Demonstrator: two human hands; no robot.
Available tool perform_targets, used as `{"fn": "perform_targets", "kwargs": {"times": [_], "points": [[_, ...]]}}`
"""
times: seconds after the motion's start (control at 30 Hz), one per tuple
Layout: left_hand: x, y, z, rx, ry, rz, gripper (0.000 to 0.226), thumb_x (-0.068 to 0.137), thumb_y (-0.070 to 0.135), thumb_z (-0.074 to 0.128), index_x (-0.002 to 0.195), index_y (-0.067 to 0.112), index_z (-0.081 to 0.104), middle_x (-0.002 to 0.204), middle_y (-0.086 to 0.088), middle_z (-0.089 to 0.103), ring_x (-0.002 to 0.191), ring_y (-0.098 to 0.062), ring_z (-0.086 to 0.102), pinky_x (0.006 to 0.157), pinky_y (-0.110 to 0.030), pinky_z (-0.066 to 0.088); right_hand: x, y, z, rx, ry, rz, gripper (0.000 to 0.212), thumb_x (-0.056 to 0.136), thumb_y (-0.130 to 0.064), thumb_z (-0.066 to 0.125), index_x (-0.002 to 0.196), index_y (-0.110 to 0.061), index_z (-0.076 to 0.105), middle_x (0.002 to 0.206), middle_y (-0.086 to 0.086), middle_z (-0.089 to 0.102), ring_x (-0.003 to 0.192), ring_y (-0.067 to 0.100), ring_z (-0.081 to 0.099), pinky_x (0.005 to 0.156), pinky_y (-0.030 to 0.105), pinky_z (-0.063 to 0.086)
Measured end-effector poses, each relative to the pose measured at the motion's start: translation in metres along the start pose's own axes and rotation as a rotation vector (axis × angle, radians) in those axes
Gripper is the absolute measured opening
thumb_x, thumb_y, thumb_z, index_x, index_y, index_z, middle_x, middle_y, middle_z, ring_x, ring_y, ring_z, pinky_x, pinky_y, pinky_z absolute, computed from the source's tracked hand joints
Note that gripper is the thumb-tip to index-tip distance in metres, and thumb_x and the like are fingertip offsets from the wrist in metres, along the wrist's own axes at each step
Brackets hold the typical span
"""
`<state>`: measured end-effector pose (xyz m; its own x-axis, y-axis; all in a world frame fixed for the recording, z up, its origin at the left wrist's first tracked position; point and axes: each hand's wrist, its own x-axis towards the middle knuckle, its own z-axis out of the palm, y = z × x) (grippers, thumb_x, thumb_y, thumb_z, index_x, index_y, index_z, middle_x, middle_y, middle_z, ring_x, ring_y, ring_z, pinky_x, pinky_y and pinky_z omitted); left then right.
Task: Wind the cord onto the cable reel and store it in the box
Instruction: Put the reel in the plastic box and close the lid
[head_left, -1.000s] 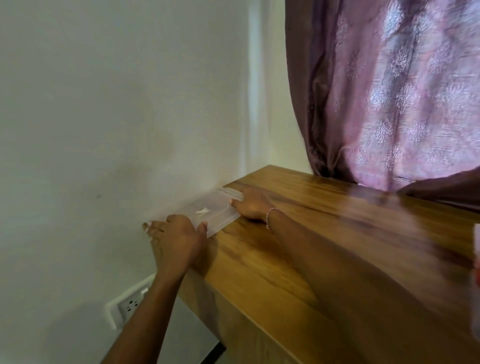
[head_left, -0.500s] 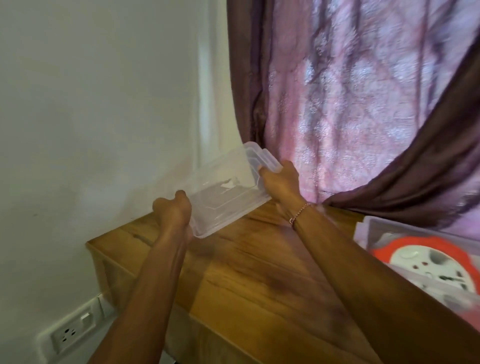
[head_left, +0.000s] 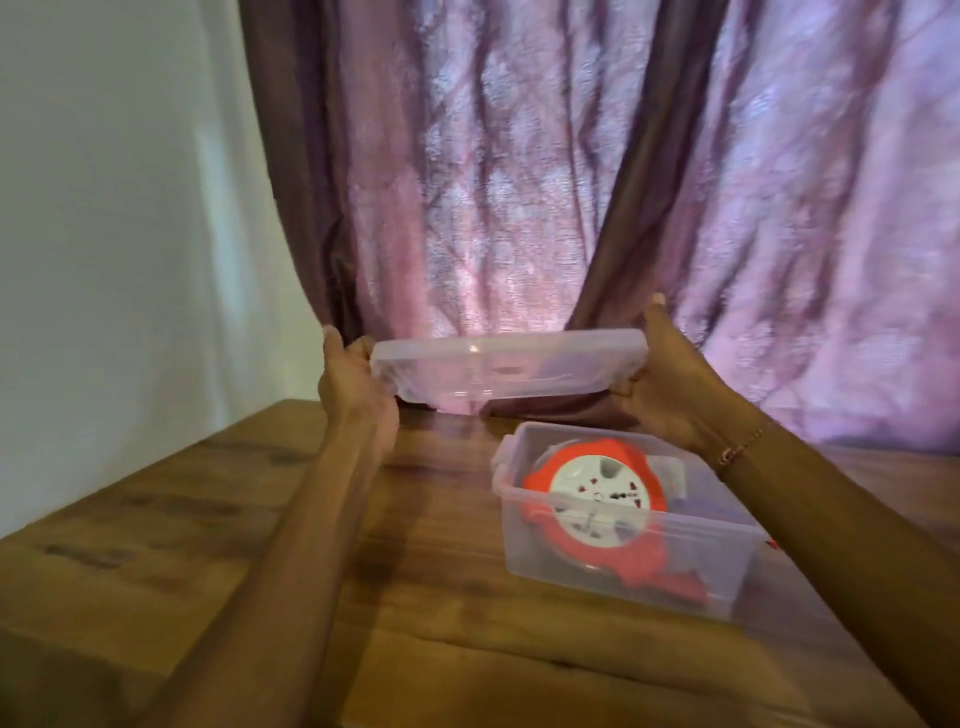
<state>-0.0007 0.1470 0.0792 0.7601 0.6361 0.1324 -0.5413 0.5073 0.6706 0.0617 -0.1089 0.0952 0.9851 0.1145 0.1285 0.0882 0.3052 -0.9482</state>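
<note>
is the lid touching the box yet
Apart. The head view shows the clear lid held up between both hands, with bare wooden table visible between it and the open box below.

This looks like a room in a home, probably a bedroom or living room, though the blurred view shows little of it. Heavy mauve curtains (head_left: 519, 182) with a woven pattern hang across the far side, light glowing through them. A plain pale wall (head_left: 104, 208) stands left, and a wooden table (head_left: 234, 545) fills the near ground.
</note>
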Motion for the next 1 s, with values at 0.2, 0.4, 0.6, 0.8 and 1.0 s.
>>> {"fn": "perform_targets", "kwargs": {"times": [0.2,0.4,0.6,0.8,1.0], "points": [[-0.006,-0.035,0.041,0.331,-0.301,-0.115,0.065,0.105,0.056,0.033,0.090,0.003,0.067,0.107,-0.021,0.072,0.103,-0.024,0.065,0.098,-0.033,0.046,-0.031,-0.009,-0.072,-0.079,0.043,-0.088,0.022,0.093,0.000,0.056,0.113,-0.003,0.065,0.101,0.010,0.064,0.087,0.022,0.060,0.077,0.030,0.051],[-0.010,-0.079,0.026,0.896,-0.596,-0.272,0.054,0.100,0.063,0.042,0.103,0.019,0.072,0.119,-0.014,0.073,0.113,-0.032,0.068,0.105,-0.050,0.050,-0.046,0.002,-0.116,-0.421,0.091,-0.137,0.043,0.093,0.006,0.055,0.135,-0.006,0.053,0.122,0.004,0.063,0.097,0.014,0.063,0.076,0.021,0.053],[-0.026,-0.097,0.015,0.890,-0.592,-0.272,0.040,0.105,0.044,0.046,0.107,0.014,0.073,0.095,-0.003,0.079,0.092,-0.019,0.072,0.077,-0.032,0.057,-0.054,0.022,-0.131,-0.795,0.023,-0.005,0.053,0.099,-0.014,0.054,0.150,-0.011,0.036,0.153,0.006,0.041,0.135,0.022,0.044,0.109,0.034,0.036],[-0.015,-0.105,-0.002,0.787,-0.628,-0.293,0.039,0.099,0.007,0.053,0.137,0.013,0.060,0.128,-0.008,0.069,0.114,-0.026,0.068,0.099,-0.040,0.053,-0.062,0.024,-0.133,-0.838,0.039,-0.030,0.042,0.100,-0.017,0.053,0.141,-0.010,0.048,0.127,0.003,0.062,0.090,0.007,0.061,0.075,0.024,0.047],[-0.017,-0.104,-0.008,0.818,-0.717,-0.270,0.046,0.100,-0.002,0.049,0.144,0.011,0.052,0.126,0.002,0.069,0.106,-0.014,0.071,0.091,-0.030,0.057,-0.070,0.029,-0.136,-0.976,-0.026,-0.101,0.041,0.102,-0.023,0.050,0.142,-0.022,0.046,0.128,-0.015,0.056,0.103,0.003,0.059,0.090,0.023,0.044]]}}
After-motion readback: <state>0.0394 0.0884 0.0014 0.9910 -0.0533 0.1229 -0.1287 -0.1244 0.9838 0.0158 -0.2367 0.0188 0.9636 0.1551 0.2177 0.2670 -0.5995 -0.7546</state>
